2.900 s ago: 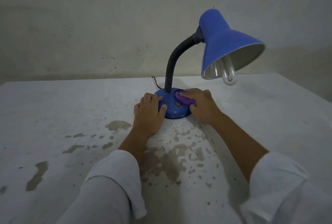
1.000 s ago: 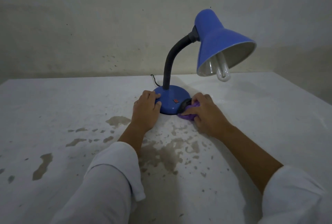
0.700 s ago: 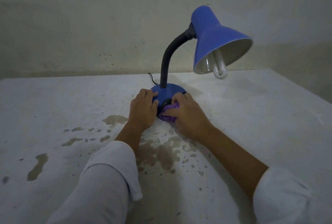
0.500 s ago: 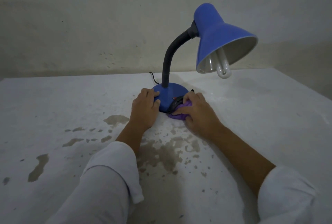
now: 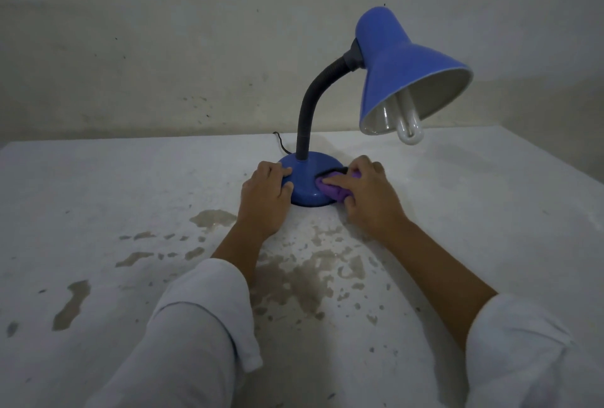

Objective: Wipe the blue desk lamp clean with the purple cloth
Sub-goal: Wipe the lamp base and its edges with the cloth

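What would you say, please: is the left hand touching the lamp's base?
Touching. The head view shows the left hand gripping the lamp's base at its left rim.

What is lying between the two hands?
In the head view, the lamp base sits between the left hand and right hand, which holds the purple cloth against it.

Shade (image 5: pixel 398 74) and base (image 5: pixel 304 180): smooth glossy blue finish, shade inside pale, matt. Neck (image 5: pixel 310 103): matt black, ribbed. Bulb (image 5: pixel 410 133): glossy glass. Cloth (image 5: pixel 330 191): soft purple fabric, crumpled. Table (image 5: pixel 130 185): matt white coat, flaked off in rough brownish patches. Wall (image 5: pixel 163 48): matt, speckled. Sleeves (image 5: pixel 196 326): white fabric.
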`<move>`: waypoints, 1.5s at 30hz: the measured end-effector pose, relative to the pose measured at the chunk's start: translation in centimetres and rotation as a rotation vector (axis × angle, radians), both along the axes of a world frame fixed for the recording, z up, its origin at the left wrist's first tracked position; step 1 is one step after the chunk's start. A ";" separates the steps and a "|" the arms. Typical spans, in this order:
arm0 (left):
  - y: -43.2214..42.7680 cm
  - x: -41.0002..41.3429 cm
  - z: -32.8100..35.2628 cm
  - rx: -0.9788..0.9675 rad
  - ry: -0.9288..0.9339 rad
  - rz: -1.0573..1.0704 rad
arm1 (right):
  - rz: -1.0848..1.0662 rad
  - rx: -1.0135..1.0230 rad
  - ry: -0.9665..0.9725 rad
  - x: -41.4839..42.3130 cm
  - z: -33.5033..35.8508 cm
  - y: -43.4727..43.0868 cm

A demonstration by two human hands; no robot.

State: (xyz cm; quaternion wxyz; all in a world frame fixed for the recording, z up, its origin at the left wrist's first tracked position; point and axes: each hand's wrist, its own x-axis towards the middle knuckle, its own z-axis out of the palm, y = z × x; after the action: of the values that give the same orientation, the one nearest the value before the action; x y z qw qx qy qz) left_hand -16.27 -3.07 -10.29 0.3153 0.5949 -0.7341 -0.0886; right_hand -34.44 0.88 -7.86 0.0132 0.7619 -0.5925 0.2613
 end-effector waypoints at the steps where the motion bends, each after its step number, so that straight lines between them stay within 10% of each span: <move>1: 0.0 0.0 0.0 0.000 0.002 0.001 | -0.053 0.014 -0.013 -0.6 0.1 -0.3; 29: -0.2 0.2 -0.4 -0.018 0.008 -0.016 | -0.286 0.038 0.011 2.1 0.8 -1.2; 45: -0.1 0.2 -0.5 -0.039 0.015 -0.012 | -0.276 0.047 0.374 5.3 2.1 0.1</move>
State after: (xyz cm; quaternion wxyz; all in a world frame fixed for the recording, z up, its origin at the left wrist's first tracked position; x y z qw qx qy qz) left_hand -16.07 -3.21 -10.82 0.3319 0.5836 -0.7367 -0.0807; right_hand -29.16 0.96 -5.81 0.1405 0.7090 -0.6841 0.0976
